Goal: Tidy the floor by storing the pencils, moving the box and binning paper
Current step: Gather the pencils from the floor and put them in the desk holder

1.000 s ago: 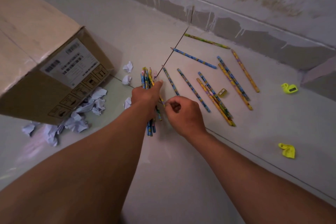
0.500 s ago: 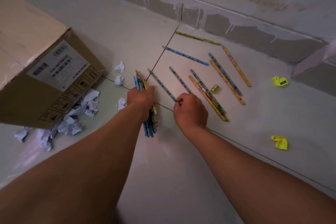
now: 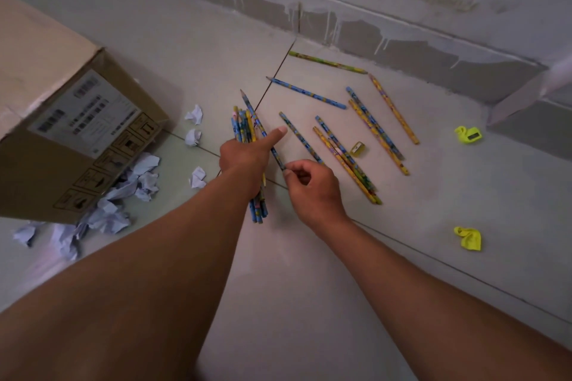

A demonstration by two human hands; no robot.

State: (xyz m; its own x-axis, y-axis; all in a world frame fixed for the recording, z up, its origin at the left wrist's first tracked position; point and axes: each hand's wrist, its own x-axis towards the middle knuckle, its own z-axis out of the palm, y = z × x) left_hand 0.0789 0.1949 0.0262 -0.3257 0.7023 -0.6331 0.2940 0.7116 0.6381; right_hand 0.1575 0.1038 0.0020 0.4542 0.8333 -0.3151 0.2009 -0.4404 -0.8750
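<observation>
Our right hand (image 3: 312, 192) pinches a blue patterned wooden pencil (image 3: 263, 130); we slide it squarely into the left hand (image 3: 244, 161)'s gripped pencil bundle (image 3: 244, 127).

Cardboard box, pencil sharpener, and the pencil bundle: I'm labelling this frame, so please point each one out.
cardboard box (image 3: 46, 77), head view, on its top face.
pencil sharpener (image 3: 357, 148), head view, on its yellow body.
pencil bundle (image 3: 243, 128), head view, on the ends above the left hand (image 3: 244, 161).
</observation>
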